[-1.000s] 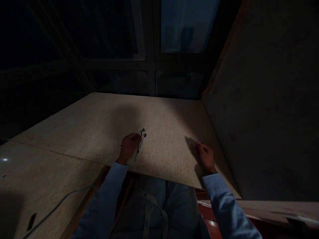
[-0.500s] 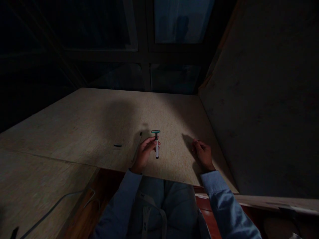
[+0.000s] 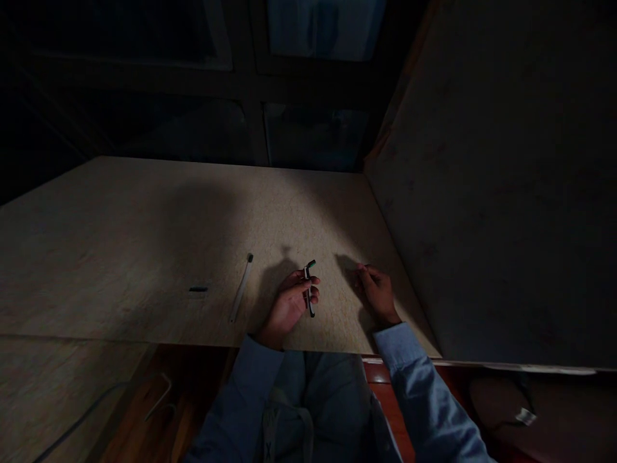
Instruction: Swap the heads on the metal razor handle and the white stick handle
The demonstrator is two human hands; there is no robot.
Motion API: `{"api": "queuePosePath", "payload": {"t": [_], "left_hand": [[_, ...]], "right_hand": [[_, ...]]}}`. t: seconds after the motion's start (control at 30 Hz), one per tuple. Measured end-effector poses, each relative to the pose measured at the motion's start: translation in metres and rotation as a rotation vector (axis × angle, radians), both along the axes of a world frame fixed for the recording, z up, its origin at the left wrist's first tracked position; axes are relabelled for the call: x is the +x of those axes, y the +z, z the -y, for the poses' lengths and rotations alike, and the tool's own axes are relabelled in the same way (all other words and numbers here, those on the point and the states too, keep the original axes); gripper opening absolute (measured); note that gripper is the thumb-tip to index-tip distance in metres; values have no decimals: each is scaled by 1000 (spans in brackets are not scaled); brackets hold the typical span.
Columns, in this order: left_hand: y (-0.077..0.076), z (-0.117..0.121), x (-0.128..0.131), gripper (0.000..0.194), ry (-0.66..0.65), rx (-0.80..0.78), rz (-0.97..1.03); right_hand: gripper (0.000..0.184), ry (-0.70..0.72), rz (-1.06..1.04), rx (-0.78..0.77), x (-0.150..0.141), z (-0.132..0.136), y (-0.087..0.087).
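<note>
Item: razor [image 3: 309, 288], white handle, green-and-dark head. Held in left hand [image 3: 290, 301], fingers clamped round the handle, head pointing away from the person; half a second earlier it stood with the head square to the camera, now it is turned edge-on and lies lower over the table [image 3: 144, 225].

Right hand [image 3: 376, 292]: right of the razor, near it, fingers curled together, resting on the table; whether it pinches anything cannot be told.

Left of the razor: a second white stick [image 3: 241, 287], lying flat, released. Farther left: small dark piece [image 3: 198, 289], apparently a cap.
</note>
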State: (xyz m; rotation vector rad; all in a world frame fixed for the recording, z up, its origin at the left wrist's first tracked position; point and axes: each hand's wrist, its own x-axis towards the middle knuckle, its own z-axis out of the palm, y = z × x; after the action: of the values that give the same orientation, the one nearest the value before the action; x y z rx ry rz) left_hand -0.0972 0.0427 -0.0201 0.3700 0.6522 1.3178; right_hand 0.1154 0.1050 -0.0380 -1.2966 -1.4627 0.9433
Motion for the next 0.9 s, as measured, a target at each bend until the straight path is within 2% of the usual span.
{"api": "queuePosePath", "payload": {"t": [0.2, 0.43, 0.7, 0.8, 0.9], "left_hand": [[-5, 2, 0, 24, 7, 5, -99], [-8, 0, 1, 29, -79, -72, -41], [-10, 2, 0, 28, -149, -62, -2], [-11, 3, 2, 29, -159, -37, -14], [-10, 4, 3, 32, -176, -17, -37]], "right_hand": [[46, -3, 4, -33, -1, 2, 2], [47, 2, 45, -10, 0, 2, -1], [45, 29, 36, -17, -1, 3, 1], [40, 72, -76, -31, -3, 7, 3], [36, 217, -313, -106, -9, 13, 6]]}}
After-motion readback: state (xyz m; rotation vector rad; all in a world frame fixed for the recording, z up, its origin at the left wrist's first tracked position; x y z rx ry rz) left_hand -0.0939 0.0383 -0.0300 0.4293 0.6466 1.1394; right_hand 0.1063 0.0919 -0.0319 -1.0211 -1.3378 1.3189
